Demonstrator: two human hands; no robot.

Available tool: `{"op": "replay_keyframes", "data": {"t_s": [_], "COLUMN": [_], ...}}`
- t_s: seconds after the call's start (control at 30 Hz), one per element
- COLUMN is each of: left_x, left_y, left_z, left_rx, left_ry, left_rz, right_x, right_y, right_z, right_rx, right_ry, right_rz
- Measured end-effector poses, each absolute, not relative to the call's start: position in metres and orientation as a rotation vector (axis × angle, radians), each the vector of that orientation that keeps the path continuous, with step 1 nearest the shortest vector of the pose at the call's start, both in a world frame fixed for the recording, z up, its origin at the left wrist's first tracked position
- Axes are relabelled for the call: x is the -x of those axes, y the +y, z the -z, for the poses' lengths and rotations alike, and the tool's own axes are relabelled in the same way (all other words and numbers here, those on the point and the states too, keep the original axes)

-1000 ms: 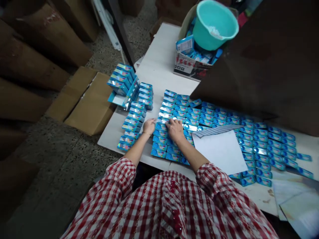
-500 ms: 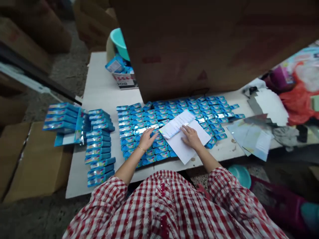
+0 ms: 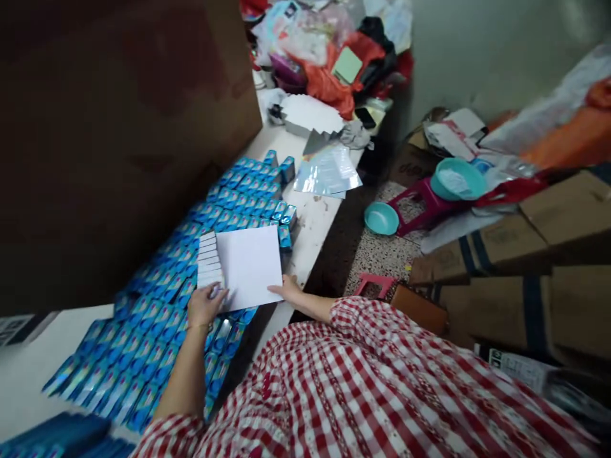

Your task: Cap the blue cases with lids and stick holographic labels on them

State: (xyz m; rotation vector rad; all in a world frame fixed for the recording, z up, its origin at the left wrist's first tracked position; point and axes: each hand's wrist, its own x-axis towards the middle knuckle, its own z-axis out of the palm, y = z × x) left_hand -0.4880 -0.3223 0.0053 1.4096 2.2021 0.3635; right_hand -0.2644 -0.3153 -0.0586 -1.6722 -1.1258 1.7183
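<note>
A square white sheet point(image 3: 251, 264) lies on top of rows of small blue boxes point(image 3: 157, 343). My right hand point(image 3: 289, 289) grips its lower right corner, thumb on top and the other fingers hidden underneath. Along the sheet's left side runs a white strip crossed by dark lines point(image 3: 209, 257); whether it is one piece or several overlapping ones I cannot tell. At the strip's lower end my left hand point(image 3: 205, 306) is closed, with thumb and fingers curled on it.
A big brown carton point(image 3: 119, 140) stands over the back of the white table point(image 3: 315, 219). Shiny sheets point(image 3: 329, 168) and a stack of jagged-edged white card point(image 3: 310, 114) lie farther along. Teal basins point(image 3: 382, 218), a magenta stool point(image 3: 415, 207) and cartons point(image 3: 506, 312) are to the right.
The view has swung right. The printed paper on the white sheet no longer shows its print; a lined white strip is there. My right hand moved from the sheet's middle to its corner.
</note>
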Motion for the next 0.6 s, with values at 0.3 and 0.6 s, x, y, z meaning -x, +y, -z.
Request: {"op": "replay_keyframes", "data": {"t_s": [0.3, 0.6], "left_x": [0.324, 0.168], "left_y": [-0.295, -0.18], "left_z": [-0.059, -0.049], "left_rx": [-1.767, -1.954], "left_ry": [2.136, 1.356], "left_rz": [-0.879, -0.727], "right_x": [0.131, -0.135], "right_y": [-0.238, -0.261], "right_z": [0.013, 0.059], "right_rx": [1.203, 1.625], "right_ry": [-1.314, -0.237], "right_rz": [-1.688, -1.225]}}
